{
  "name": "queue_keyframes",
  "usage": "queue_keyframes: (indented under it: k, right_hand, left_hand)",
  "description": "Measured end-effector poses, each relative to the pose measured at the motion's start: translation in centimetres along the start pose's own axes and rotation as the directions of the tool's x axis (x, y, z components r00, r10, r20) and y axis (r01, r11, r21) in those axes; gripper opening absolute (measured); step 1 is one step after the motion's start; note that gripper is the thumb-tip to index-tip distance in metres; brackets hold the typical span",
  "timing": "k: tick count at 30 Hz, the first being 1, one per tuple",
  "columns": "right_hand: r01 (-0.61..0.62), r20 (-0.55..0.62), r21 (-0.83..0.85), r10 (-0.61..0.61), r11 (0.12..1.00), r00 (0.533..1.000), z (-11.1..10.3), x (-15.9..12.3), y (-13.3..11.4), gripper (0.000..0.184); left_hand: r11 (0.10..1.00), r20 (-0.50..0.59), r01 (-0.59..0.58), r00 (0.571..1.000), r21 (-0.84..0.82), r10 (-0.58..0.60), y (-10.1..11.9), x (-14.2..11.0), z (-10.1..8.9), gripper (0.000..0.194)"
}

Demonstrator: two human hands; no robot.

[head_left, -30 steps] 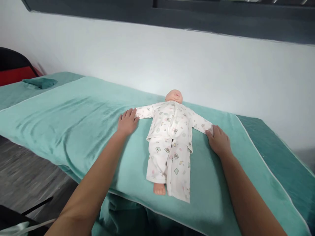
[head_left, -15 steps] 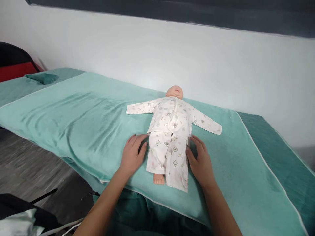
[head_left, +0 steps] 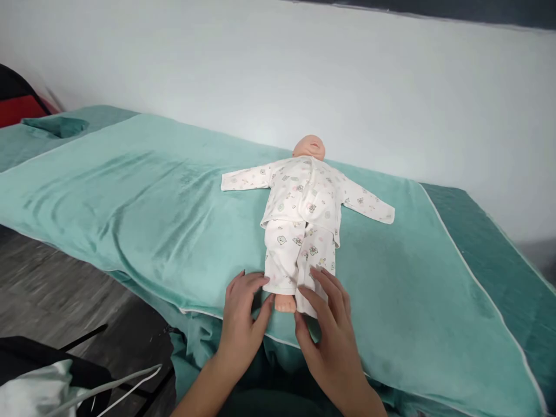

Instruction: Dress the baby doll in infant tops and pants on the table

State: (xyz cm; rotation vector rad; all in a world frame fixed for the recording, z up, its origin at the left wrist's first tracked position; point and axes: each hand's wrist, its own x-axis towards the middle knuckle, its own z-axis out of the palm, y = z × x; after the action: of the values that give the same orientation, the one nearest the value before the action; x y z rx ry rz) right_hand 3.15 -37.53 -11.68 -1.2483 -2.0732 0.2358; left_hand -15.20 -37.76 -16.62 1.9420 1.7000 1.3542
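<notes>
A white-clad plastic doll [head_left: 304, 197] lies on a rectangular green plush sheet [head_left: 195, 226], head [head_left: 310, 148] toward the far flat white wall [head_left: 278, 75].

Left hand [head_left: 240, 320], right hand [head_left: 335, 339]: fingers [head_left: 320, 306] bent, parted.

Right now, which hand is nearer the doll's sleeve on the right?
The right hand, at the longer trouser leg, below that sleeve; the left hand is farther off, across the bare foot.

White wall [head_left: 195, 69] behind, dark band [head_left: 478, 13] along its top right. Floor [head_left: 39, 289] grey, streaked. At far left I see a black chair [head_left: 13, 81] with red [head_left: 19, 110] on it. Soft glow on the wall.
</notes>
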Motion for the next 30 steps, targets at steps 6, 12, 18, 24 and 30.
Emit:
queue_keyframes:
  k: [6,12,18,24,30]
  right_hand:
    - [-0.013,-0.054,-0.201,0.002,0.979,0.999,1.8,1.5,-0.6,0.021]
    - [0.023,-0.106,-0.125,-0.036,0.992,0.994,0.8,1.9,-1.5,0.016]
    - [0.073,-0.091,-0.062,-0.078,0.995,0.993,-0.6,1.2,-2.6,0.018]
    - [0.056,-0.074,-0.030,-0.058,0.998,0.996,0.1,0.4,-1.9,0.018]
    - [-0.023,-0.127,0.011,0.024,1.000,0.992,0.2,-0.9,-0.7,0.031]
  left_hand:
    - [0.996,0.012,0.032,0.999,-0.086,-0.031,-0.3,0.9,-0.1,0.014]
    - [0.946,0.005,0.118,0.993,-0.302,-0.122,0.0,-0.3,-1.3,0.016]
    - [0.944,-0.034,0.131,0.988,-0.304,-0.148,0.2,-1.2,-2.6,0.020]
    - [0.984,-0.013,0.104,0.994,-0.147,-0.108,-0.4,-1.4,-2.6,0.017]
    - [0.997,0.019,0.076,0.997,-0.012,-0.076,-0.7,-1.3,-2.0,0.022]
